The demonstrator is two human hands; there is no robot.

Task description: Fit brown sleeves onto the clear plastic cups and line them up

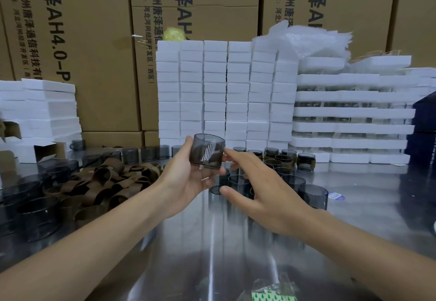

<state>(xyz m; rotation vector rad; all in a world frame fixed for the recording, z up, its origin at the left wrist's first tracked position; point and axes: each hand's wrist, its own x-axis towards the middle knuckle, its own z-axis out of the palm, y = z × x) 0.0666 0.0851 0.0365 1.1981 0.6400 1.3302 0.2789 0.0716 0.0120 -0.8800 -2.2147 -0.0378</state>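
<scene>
Gripping a smoky clear cup [207, 153] in the left hand [186, 180], thumb pressing on its 9 o'clock side and the other fingers curling round underneath at 6 o'clock. Holding that cup raised off the steel table [212, 265], slightly tilted and bare of any sleeve. Holding the right hand [264, 194] out from 4 o'clock, fingers [230, 153] spread apart and nearly straight, tips lying at the cup's 3 o'clock side; touching it or just beside it, cannot tell. Clasping nothing with that right hand, thumb pointing toward 9 o'clock below the cup. Hovering with it over a cluster of bare cups [312, 194] standing upright on the table. Facing, at 2 o'clock from the held cup, a group of sleeved cups [305, 159] packed close together near the table's far edge. Having at 8 o'clock a loose heap of brown sleeves [113, 180], with more dark cups [35, 215] just beside it at 9 o'clock. Looking, at 12 o'clock, onto stacked white foam blocks [226, 93] and, behind them, tall cardboard boxes [70, 41]
</scene>
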